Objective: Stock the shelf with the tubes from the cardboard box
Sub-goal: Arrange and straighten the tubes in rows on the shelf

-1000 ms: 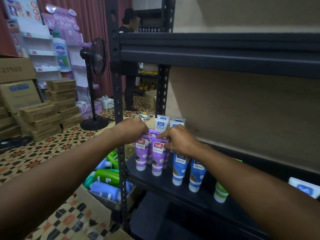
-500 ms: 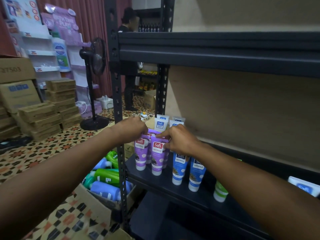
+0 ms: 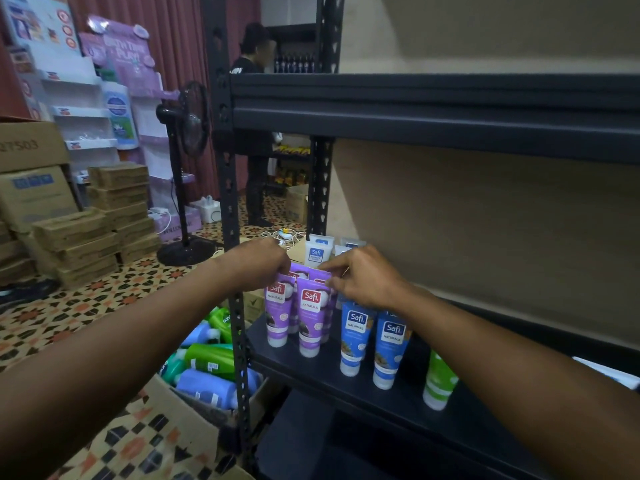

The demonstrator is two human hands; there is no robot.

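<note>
In front of the shelf (image 3: 408, 410), by its left post, the cardboard box (image 3: 173, 403) holds lying bottles. On the shelf stand a green tube (image 3: 438, 382), two blue tubes (image 3: 356, 337) and, toward its left end, the purple tubes (image 3: 309, 317) (caps down). The left hand (image 3: 258, 263) curls onto the left one's top, while the right hand (image 3: 363, 277) pinches the front one's crimped top. White tubes (image 3: 317, 252) stand at the shelf's back.

A stockroom: stacked cartons (image 3: 33, 199), metal shelving (image 3: 433, 112).
</note>
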